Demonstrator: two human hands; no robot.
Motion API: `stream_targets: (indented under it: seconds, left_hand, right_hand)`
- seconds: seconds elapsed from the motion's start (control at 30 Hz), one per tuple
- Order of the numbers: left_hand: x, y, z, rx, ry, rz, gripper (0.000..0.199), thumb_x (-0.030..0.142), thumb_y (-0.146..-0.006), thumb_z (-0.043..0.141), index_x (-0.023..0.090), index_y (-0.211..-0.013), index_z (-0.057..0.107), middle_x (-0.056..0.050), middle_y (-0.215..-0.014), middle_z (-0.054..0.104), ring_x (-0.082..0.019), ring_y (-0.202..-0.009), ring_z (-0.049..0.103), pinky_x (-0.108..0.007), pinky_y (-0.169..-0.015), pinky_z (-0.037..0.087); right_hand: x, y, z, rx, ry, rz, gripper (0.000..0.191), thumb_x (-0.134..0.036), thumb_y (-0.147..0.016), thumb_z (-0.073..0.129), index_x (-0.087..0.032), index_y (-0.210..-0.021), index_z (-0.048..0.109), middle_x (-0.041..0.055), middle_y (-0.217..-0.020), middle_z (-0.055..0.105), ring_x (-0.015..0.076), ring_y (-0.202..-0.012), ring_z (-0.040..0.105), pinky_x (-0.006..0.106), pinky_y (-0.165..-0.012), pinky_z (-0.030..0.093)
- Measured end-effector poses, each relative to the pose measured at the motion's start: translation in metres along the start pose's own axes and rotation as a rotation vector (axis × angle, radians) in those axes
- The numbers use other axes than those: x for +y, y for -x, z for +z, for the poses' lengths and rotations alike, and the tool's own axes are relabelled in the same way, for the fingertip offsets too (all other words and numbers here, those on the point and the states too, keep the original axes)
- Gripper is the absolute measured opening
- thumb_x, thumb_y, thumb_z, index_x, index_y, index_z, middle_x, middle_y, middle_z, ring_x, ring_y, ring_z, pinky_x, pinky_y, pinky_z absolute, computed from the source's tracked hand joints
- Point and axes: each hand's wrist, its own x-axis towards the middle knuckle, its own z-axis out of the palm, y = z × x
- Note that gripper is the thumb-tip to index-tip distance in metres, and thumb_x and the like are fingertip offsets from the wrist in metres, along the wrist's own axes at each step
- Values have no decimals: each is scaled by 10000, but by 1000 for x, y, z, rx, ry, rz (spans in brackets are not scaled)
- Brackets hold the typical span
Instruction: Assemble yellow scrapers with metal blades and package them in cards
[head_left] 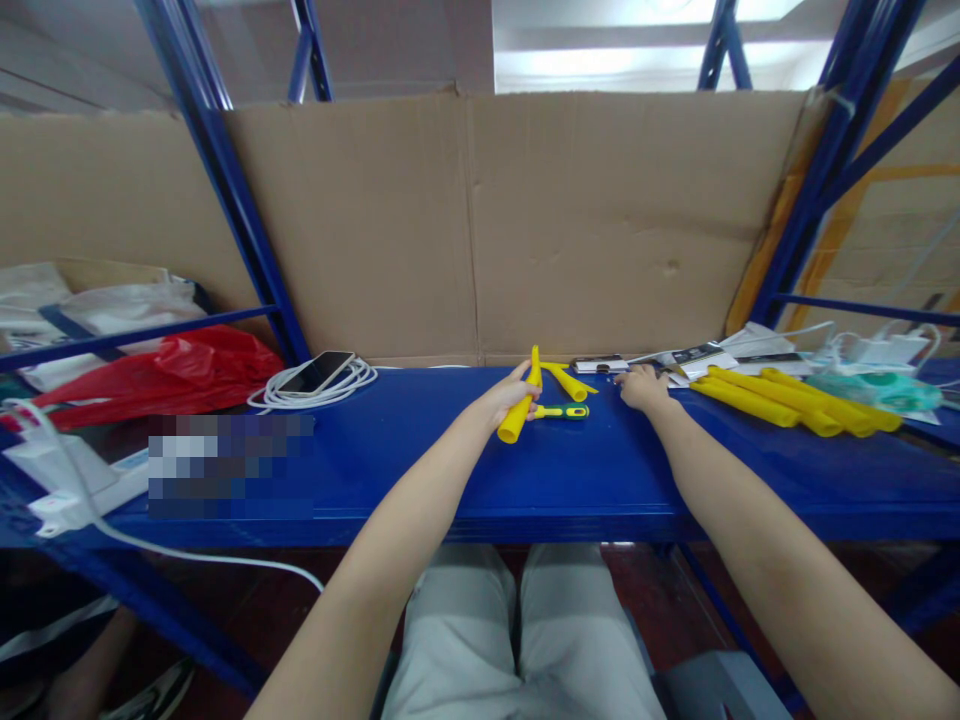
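Note:
My left hand [511,398] is closed around a yellow plastic tube [513,425], its wide hollow end tilted toward me and its narrow end pointing up. Just beyond that hand lies a second yellow piece [571,384], tapered and hollow at the near end. A screwdriver with a green and yellow handle [566,411] rests on the table right beside my left hand. My right hand [645,387] reaches down to the tabletop, fingers bent and drawn together at the tips. Whatever lies between those fingertips is too small to make out.
Several yellow tubes [787,400] lie at right, near white packets [701,360] and a teal plastic bag [874,390]. A phone [320,372] sits on a coiled white cable [360,378] at left, near a red bag [202,365]. Cardboard [600,220] walls the back of the blue table [420,450].

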Motion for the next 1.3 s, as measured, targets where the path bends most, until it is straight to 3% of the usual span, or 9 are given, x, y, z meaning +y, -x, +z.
stream_targets:
  seconds: [0.2, 0.53, 1.0, 1.3]
  left_hand:
    - [1, 3, 0, -18, 6, -5, 789, -1, -823, 377, 367, -1446, 63, 32, -730, 444, -38, -411, 388, -166, -410, 327]
    - [0, 5, -1, -90, 9, -17, 812, -18, -800, 399, 358, -1440, 70, 15, -799, 478, -32, -417, 405, -173, -417, 342]
    - [3, 8, -3, -211, 26, -61, 757, 12, -826, 380, 331, -1437, 68, 32, -727, 445, -51, -422, 416, -168, -407, 341]
    - [-1, 4, -8, -285, 44, -87, 791, 19, -805, 446, 347, -1434, 97, 42, -699, 445, -56, -441, 427, -159, -415, 348]
  right_hand:
    - [-9, -1, -3, 61, 88, -147, 354, -123, -841, 399, -186, -1064, 667, 148, -1237, 536, 297, -1207, 388, 563, -975, 277]
    - [-8, 0, -7, 65, 111, -188, 279, -101, -816, 434, -145, -953, 674, 169, -1166, 572, 286, -1130, 450, 471, -917, 342]
    - [-10, -4, -1, 57, 150, -171, 351, -150, -857, 398, -59, -1130, 599, 215, -1202, 555, 290, -1169, 454, 424, -926, 361]
    - [-11, -5, -2, 57, 151, -186, 358, -139, -836, 409, -62, -1119, 614, 218, -1206, 555, 289, -1162, 457, 432, -931, 359]
